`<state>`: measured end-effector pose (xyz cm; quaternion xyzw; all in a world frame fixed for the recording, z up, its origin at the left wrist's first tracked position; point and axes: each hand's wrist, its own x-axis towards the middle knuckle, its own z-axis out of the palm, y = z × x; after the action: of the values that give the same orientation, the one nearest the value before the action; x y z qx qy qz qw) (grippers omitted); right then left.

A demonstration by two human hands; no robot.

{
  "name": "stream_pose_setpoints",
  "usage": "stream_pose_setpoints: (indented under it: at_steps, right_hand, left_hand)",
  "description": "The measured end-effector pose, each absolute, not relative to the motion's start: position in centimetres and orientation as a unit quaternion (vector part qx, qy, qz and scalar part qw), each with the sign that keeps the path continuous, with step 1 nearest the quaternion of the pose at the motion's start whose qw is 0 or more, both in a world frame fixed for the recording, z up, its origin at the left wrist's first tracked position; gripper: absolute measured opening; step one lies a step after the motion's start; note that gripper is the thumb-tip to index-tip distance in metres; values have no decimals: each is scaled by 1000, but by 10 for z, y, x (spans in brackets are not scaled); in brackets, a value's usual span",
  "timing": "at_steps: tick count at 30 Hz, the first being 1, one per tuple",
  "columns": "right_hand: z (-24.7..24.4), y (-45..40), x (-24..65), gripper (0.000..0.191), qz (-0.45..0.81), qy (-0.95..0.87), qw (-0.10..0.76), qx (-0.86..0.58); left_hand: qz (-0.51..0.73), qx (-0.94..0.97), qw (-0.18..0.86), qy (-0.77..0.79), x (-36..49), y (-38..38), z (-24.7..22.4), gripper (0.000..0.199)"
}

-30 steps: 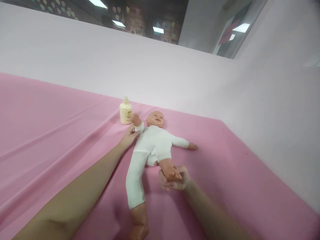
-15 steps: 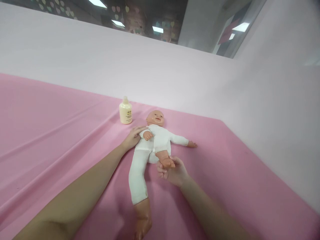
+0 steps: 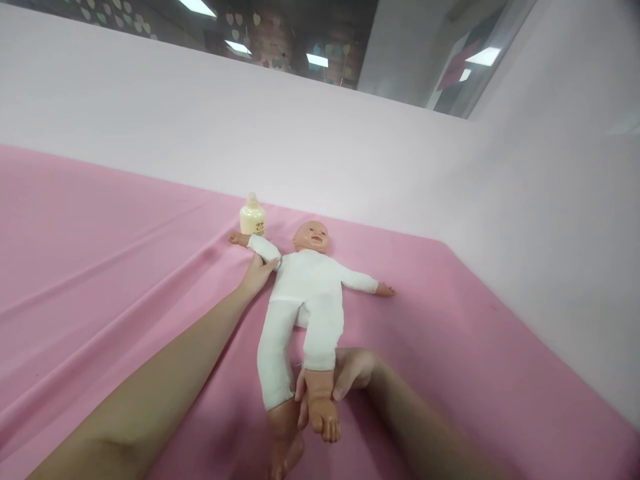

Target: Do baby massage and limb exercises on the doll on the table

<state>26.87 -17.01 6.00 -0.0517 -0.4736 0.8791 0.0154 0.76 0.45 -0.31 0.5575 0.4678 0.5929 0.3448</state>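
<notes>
A baby doll (image 3: 313,280) in a white suit lies on its back on the pink cloth (image 3: 425,333), its head toward the wall. My left hand (image 3: 257,273) is closed around the doll's arm on the left side, which stretches out toward the bottle. With my right hand (image 3: 350,373) I hold the lower leg on the right side from beneath, just above the bare foot; some fingers show between the two legs. The doll's other arm lies outstretched to the right, and its other leg lies bent toward me.
A cream pump-top bottle (image 3: 253,219) stands behind the doll's outstretched hand, partly covered by it. A white wall (image 3: 350,153) runs along the back and right of the cloth, with a window (image 3: 300,33) above.
The doll's arm at my left hand has swung from its chest outward to the left. Its leg at my right hand has straightened toward me, and that hand has moved down with it.
</notes>
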Motion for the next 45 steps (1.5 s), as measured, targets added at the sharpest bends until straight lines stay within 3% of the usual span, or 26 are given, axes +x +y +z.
stream_pose_setpoints:
  at_steps: [4, 11, 16, 20, 23, 26, 29, 31, 36, 38, 45]
  right_hand:
    - [60, -170, 268, 61, 874, -483, -3, -51]
    - [62, -170, 266, 63, 852, -516, -64, -55]
    - [58, -166, 264, 66, 834, -536, -127, -33]
    - [43, -164, 268, 63, 849, -515, -116, -7]
    - [31, -163, 272, 58, 885, -457, -67, 60]
    - [30, -163, 275, 57, 903, -406, 86, 116]
    - [45, -163, 275, 52, 895, -339, 289, 12]
    - [56, -162, 274, 47, 886, -283, 359, -80]
    - [61, -159, 270, 25, 872, -226, 403, -162]
    - [58, -158, 269, 26, 865, -222, 415, -171]
    - [56, -156, 268, 30, 854, -207, 439, -190]
  left_hand:
    - [582, 561, 350, 474, 9, -1, 1, 68]
    - [581, 575, 303, 490, 11, -4, 7, 45]
    - [585, 609, 289, 451, 15, -7, 12, 40]
    - [550, 628, 310, 455, 17, -13, 16, 39]
    - [527, 669, 307, 425, 16, -15, 19, 40]
    - [512, 721, 286, 370, 13, -15, 20, 46]
    - [502, 736, 283, 355, 13, -15, 21, 50]
    - [504, 746, 255, 352, 14, -16, 21, 50]
    - [483, 811, 100, 315, 20, -19, 25, 58]
    - [463, 827, 57, 312, 22, -20, 26, 62]
    - [428, 835, 48, 344, 20, -23, 27, 57]
